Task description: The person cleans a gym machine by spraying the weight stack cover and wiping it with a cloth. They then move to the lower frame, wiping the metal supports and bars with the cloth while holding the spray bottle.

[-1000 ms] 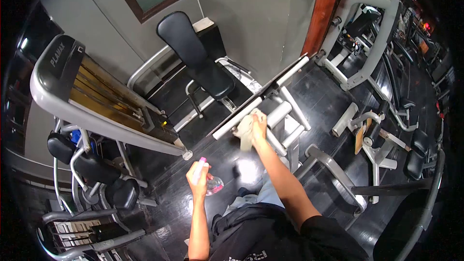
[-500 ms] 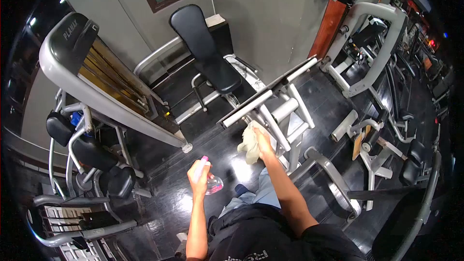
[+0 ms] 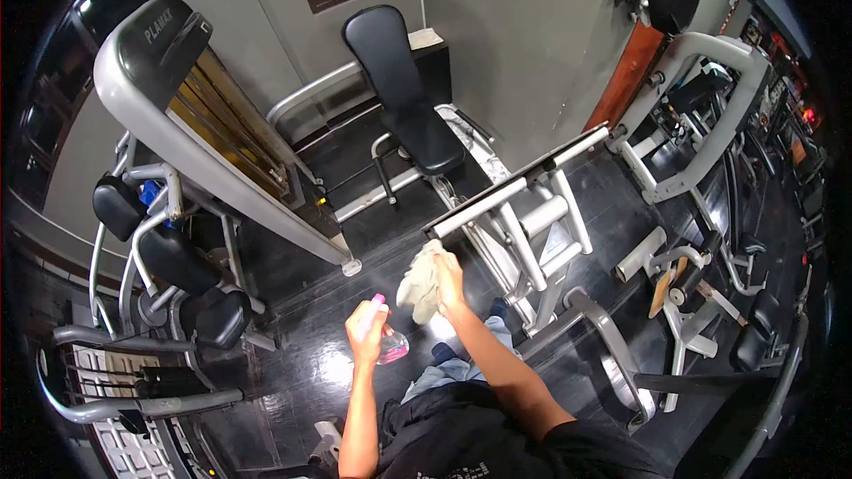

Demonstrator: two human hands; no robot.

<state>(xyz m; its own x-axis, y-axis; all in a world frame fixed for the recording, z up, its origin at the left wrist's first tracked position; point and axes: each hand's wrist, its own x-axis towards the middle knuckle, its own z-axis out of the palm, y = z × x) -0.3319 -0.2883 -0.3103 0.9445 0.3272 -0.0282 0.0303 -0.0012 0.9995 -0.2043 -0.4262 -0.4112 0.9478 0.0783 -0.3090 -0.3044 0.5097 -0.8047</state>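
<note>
My left hand (image 3: 365, 334) grips a clear spray bottle (image 3: 387, 340) with pink liquid and a pink nozzle, held upright in front of my chest. My right hand (image 3: 449, 280) clutches a crumpled beige cloth (image 3: 421, 283), just below and left of the grey footplate frame (image 3: 522, 184) of a leg press machine. The cloth hangs off the machine, not touching it. The bottle's nozzle points toward the cloth, a short gap apart.
A black padded seat (image 3: 401, 98) sits against the grey wall ahead. A grey weight-stack machine (image 3: 191, 124) stands at left, with black pads (image 3: 177, 262) below it. More grey gym machines (image 3: 701, 124) fill the right. The floor is glossy black.
My right hand with the cloth has come off the footplate bar and moved down-left toward the spray bottle. The view has shifted. My left hand stays about where it was.
</note>
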